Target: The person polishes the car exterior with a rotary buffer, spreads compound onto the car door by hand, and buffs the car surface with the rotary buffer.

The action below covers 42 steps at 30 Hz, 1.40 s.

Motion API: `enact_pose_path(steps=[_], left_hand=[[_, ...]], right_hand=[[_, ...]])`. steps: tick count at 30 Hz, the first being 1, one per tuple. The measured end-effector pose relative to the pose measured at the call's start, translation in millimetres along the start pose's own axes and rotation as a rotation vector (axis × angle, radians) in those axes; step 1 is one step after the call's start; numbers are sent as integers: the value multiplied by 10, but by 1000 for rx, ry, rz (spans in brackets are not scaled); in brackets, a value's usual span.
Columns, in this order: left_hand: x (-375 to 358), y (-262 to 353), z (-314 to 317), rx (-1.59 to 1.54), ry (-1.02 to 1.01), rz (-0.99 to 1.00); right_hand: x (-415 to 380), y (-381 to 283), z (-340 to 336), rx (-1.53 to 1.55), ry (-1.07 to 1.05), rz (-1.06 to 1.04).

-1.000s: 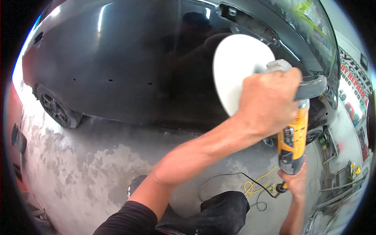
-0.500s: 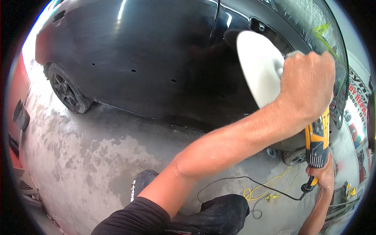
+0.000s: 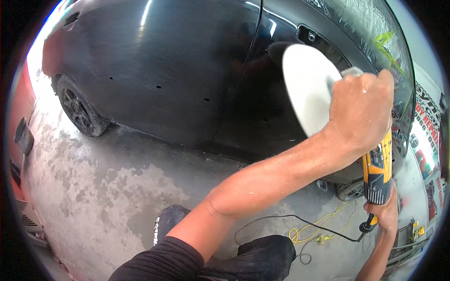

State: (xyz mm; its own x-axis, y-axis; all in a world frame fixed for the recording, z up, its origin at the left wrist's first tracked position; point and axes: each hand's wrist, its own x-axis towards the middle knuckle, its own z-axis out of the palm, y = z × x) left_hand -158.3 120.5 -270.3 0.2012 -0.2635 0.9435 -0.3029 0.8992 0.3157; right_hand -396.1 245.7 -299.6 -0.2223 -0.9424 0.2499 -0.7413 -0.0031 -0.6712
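A yellow and black electric polisher (image 3: 378, 174) is held in both hands at the right. My left hand (image 3: 362, 105) is closed round its front end, just behind the white round pad (image 3: 304, 86). Lower down, my right hand (image 3: 385, 213) wraps the rear grip, where the cord comes out. The pad is tilted and faces the black front door (image 3: 269, 103) of a car, below the door handle recess (image 3: 307, 33). Contact between pad and panel is hard to make out. My left forearm crosses in front of the lower door.
The rear door (image 3: 164, 51) and a rear wheel (image 3: 77, 105) are at left. A black cord (image 3: 276, 216) and a yellow cable (image 3: 296, 234) lie on the stained concrete floor (image 3: 93, 187). Patterned film covers the window (image 3: 356, 23). A printed banner (image 3: 429, 117) hangs at right.
The polisher and both hands have shifted slightly down and left in view. The pad now sits a little lower against the front door. Both grips are unchanged.
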Motion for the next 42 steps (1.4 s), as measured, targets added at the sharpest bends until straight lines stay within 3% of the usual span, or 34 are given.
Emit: enact_pose_path(steps=[6,11,15,24,32,36,37,42], left_hand=[[-165,-252,256,-173,86,45],[-144,-138,79,-97,106,88],[1,107,-115,83,73,125],[-133,-158,137,-103,-51,-4],[63,-18,-244,173,32,136],[110,120,-211,233,-38,108],[90,171,-165,224,-111,43],[-193,-47,196,22,-94,28]], right_hand=[[-140,173,-1,-169,195,-51],[-148,124,53,-34,73,-141],[-130,126,154,44,6,-86],[-156,161,149,9,85,16],[36,123,412,119,0,-169],[-39,93,403,229,-68,-70],[-73,178,356,213,-68,-59],[-199,406,282,99,30,-54]])
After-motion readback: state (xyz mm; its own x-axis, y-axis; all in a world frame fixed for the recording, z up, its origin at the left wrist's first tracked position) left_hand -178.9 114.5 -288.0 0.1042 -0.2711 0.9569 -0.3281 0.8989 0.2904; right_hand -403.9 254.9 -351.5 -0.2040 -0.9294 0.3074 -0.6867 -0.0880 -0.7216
